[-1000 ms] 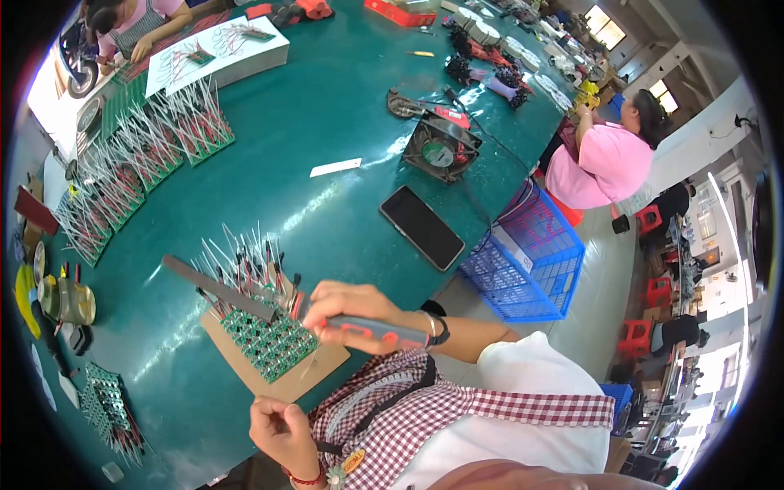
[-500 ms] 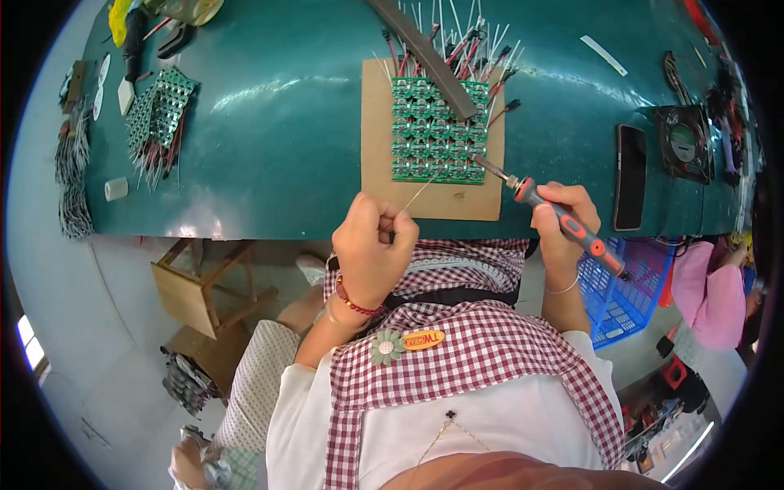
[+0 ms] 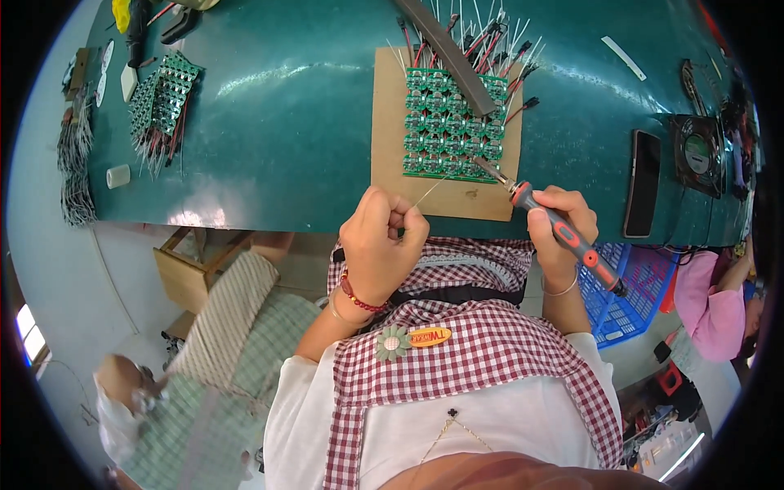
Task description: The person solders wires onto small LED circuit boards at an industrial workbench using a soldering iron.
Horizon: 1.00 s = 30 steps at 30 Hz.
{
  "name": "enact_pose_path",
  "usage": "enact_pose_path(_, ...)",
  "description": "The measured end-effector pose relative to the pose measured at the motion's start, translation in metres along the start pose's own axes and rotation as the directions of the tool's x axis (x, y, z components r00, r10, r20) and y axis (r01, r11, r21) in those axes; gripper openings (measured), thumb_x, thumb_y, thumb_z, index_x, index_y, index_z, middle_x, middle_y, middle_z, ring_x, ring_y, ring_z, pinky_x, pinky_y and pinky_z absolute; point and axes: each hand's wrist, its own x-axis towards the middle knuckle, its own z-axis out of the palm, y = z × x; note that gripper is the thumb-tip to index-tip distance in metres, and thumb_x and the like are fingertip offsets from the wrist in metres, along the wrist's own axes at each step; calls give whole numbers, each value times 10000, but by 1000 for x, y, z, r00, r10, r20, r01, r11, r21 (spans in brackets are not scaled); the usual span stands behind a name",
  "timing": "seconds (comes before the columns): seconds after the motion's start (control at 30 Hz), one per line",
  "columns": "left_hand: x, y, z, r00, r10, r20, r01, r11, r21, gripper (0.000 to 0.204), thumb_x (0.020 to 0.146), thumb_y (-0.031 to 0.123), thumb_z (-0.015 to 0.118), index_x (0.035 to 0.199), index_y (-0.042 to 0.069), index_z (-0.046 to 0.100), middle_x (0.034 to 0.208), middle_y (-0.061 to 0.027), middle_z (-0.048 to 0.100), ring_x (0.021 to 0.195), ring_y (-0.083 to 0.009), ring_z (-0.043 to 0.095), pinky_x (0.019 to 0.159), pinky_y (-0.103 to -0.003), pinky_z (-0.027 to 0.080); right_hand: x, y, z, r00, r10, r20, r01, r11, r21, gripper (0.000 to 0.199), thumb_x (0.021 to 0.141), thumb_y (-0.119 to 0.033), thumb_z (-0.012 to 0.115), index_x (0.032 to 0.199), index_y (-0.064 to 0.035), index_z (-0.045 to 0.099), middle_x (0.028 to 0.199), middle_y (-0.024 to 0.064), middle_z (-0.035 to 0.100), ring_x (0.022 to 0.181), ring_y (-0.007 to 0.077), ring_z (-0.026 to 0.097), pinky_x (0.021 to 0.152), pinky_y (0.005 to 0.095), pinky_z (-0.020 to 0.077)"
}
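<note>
In the head view, the right hand (image 3: 562, 219) is wrapped around the grey-and-orange handle of a soldering iron (image 3: 555, 224), held like a pen so the tip slants down and left onto the lower right edge of the green board panel (image 3: 454, 122); that low slant lets the tip reach one pad without covering the rest. The left hand (image 3: 382, 238) is pinched shut on a thin solder wire (image 3: 431, 189), which runs up and right toward the same spot, seemingly so wire and tip meet at one joint. The panel lies on a brown cardboard sheet (image 3: 390, 114) near the front edge of the green table (image 3: 278, 106), probably to shield the tabletop from heat and drips. A dark bar (image 3: 457, 49) lies slantwise across the panel's top, likely weighing down the red and white leads that fan out beyond it. Well apart on the left sits a second board stack (image 3: 163, 94) with its own leads, and a wire bundle (image 3: 75, 163) hangs at the table's edge. To the right a black phone (image 3: 643, 181) lies flat, with a small fan (image 3: 698, 153) beyond it and a blue basket (image 3: 633, 290) below the table edge.
</note>
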Motion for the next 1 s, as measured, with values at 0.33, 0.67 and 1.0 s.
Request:
enact_pose_path(0.33, 6, -2, 2, 999, 42, 14, -43, 999, 10, 169, 741, -84, 628, 730, 4, 484, 668, -10, 489, 505, -33, 437, 441, -190, 343, 4, -6, 5, 995, -103, 20, 104, 992, -73, 174, 725, 18, 671, 892, -1, 625, 587, 68, 537, 485, 146, 506, 457, 265, 381)
enact_pose_path(0.67, 5, 1, 3, 1000, 14, 10, -14, 1000, -7, 164, 749, -72, 631, 730, 4, 486, 660, -9, 479, 496, -34, 430, 438, -193, 335, 8, 0, 4, 977, -214, -16, 213, 977, -31, 172, 745, 20, 655, 910, 7, 609, 580, 60, 533, 479, 157, 501, 451, 267, 376)
enact_pose_path(1.0, 8, -1, 5, 999, 12, 53, -14, 999, 35, 159, 738, -38, 649, 736, 23, 502, 656, -54, 514, 491, -148, 522, 438, -274, 415, 4, -3, 11, 976, -212, 49, 213, 976, -33, 178, 745, 35, 649, 913, 4, 599, 577, 70, 537, 471, 170, 507, 445, 278, 386)
